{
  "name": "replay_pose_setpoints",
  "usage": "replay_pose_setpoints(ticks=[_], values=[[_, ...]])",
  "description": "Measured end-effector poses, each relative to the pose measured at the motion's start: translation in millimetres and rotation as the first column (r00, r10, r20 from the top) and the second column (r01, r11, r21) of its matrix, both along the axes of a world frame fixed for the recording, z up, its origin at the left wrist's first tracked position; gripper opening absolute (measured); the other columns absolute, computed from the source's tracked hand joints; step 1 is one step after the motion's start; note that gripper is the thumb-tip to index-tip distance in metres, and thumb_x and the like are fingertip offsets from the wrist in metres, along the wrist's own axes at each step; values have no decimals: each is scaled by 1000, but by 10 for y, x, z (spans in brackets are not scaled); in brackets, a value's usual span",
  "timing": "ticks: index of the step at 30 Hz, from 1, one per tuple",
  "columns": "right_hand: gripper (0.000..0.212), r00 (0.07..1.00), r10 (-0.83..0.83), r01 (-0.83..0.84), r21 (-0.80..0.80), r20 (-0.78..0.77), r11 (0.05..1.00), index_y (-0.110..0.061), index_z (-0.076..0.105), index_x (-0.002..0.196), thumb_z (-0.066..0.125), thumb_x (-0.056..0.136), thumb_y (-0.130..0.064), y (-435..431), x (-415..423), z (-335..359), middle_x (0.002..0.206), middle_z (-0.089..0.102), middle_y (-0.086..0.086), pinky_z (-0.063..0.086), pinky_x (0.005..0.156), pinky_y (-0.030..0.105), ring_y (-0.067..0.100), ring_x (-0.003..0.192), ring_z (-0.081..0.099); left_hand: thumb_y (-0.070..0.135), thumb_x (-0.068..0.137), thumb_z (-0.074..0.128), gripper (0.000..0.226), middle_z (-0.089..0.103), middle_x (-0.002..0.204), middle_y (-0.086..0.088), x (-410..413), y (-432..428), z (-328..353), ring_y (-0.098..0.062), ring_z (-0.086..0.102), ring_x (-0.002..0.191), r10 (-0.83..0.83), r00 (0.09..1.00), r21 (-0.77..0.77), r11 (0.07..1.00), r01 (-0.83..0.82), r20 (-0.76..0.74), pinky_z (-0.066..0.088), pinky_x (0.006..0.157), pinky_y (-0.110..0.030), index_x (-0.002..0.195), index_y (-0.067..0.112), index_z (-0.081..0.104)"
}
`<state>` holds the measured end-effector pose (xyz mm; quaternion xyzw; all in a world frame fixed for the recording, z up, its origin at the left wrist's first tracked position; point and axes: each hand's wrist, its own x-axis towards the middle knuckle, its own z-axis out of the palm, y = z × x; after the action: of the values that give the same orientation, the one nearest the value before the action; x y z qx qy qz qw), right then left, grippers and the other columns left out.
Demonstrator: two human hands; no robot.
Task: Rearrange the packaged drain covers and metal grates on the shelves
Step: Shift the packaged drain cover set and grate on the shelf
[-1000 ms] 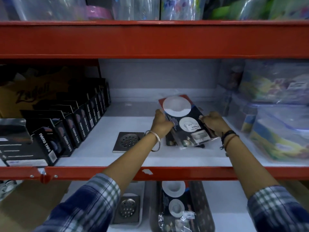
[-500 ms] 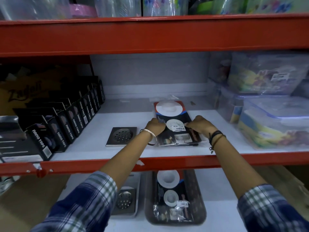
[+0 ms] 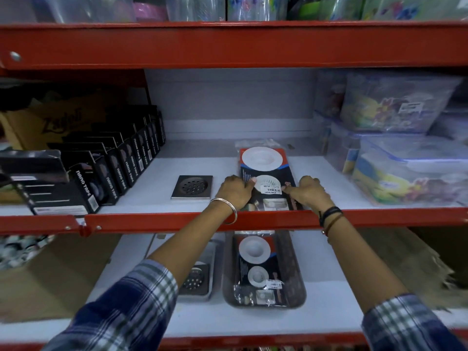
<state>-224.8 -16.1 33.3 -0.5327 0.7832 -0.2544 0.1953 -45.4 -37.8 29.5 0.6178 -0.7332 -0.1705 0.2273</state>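
Observation:
A packaged drain cover point(image 3: 263, 164) with white discs on a dark card lies flat on the middle shelf point(image 3: 157, 196). My left hand point(image 3: 235, 191) grips its left edge and my right hand point(image 3: 305, 192) grips its right edge. A square metal grate point(image 3: 192, 186) lies flat just left of my left hand. On the lower shelf, a second packaged drain cover point(image 3: 258, 269) rests in a dark tray point(image 3: 298, 277), and another metal grate point(image 3: 195, 279) sits to its left, partly hidden by my left arm.
Rows of black nano tape boxes point(image 3: 119, 171) fill the shelf's left side. Clear plastic storage boxes point(image 3: 405, 168) are stacked on the right. A red shelf rail point(image 3: 177, 221) crosses in front of my wrists. Cardboard boxes point(image 3: 50, 274) stand at lower left.
The packaged drain cover went from tilted up in both hands to lying flat on the middle shelf. Both hands lowered with it and stay on its edges.

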Motion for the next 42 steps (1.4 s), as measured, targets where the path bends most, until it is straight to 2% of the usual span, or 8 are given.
replay_pose_setpoints(ticks=[4, 7, 11, 17, 24, 29, 34, 42], values=[[49, 992, -41, -20, -480, -117, 877, -6, 52, 122, 63, 85, -36, 192, 277, 82, 128, 47, 22, 37, 101, 50, 39, 121, 43, 48, 96, 30, 59, 51, 127, -23, 341, 126, 48, -35, 50, 116, 59, 989, -296, 955, -17, 135, 46, 93, -43, 129, 1, 43], [50, 980, 146, -199, -571, -138, 796, -8, 49, 129, 63, 86, -29, 209, 619, 165, 136, 44, 18, 37, 105, 44, 33, 127, 40, 41, 97, 35, 52, 50, 135, -16, 773, 218, 73, -31, 46, 124, 76, 987, -527, 850, 10, 142, 41, 99, -42, 134, 5, 42], [53, 914, 330, -404, -476, -234, 781, -8, 47, 132, 63, 86, -29, 72, 1130, 195, 138, 43, 18, 33, 107, 42, 34, 128, 39, 37, 96, 36, 52, 41, 146, -11, 1373, 290, 21, -27, 32, 139, 83, 984, -609, 793, 30, 156, 32, 109, -42, 139, 7, 37], [62, 737, 639, -674, -173, -219, 718, -17, 47, 133, 70, 80, -37, -395, 1731, 51, 136, 45, 8, 30, 100, 30, 26, 129, 36, 42, 93, 22, 63, 14, 159, -4, 2000, 259, -255, -19, 8, 148, 134, 969, -499, 867, -12, 210, 12, 121, -44, 149, 13, 15], [106, 684, 703, -660, 245, -194, 710, -26, 18, 148, 77, 64, -50, -978, 1841, 3, 153, 27, 2, 24, 109, 35, 24, 138, 27, 43, 90, 22, 66, 21, 158, -3, 2082, 140, -357, -19, 11, 147, 176, 951, -546, 838, -8, 255, 15, 117, -50, 148, 14, 19], [103, 688, 707, -672, 225, -161, 705, -24, 26, 145, 80, 61, -52, -1059, 1811, 17, 150, 33, -3, 25, 106, 29, 19, 133, 36, 42, 90, 24, 65, 20, 158, -4, 2087, 120, -389, -16, 3, 145, 174, 954, -572, 820, -3, 244, 14, 117, -52, 148, 13, 18], [95, 685, 711, -700, 124, -161, 703, -26, 31, 142, 80, 64, -48, -913, 1757, 157, 150, 36, -1, 28, 113, 38, 22, 133, 37, 40, 91, 25, 63, 21, 157, -4, 2083, 117, -390, -19, 7, 145, 170, 954, -591, 806, 8, 245, 14, 116, -52, 148, 14, 18], [85, 620, 763, -783, -71, -184, 618, -32, 42, 132, 80, 59, -54, 254, 1610, 561, 131, 48, -12, 36, 95, 20, 9, 118, 48, 39, 92, 24, 61, 28, 155, -6, 2050, 204, -379, -22, 23, 145, 193, 958, -601, 799, -28, 212, 19, 116, -51, 147, 12, 25]])
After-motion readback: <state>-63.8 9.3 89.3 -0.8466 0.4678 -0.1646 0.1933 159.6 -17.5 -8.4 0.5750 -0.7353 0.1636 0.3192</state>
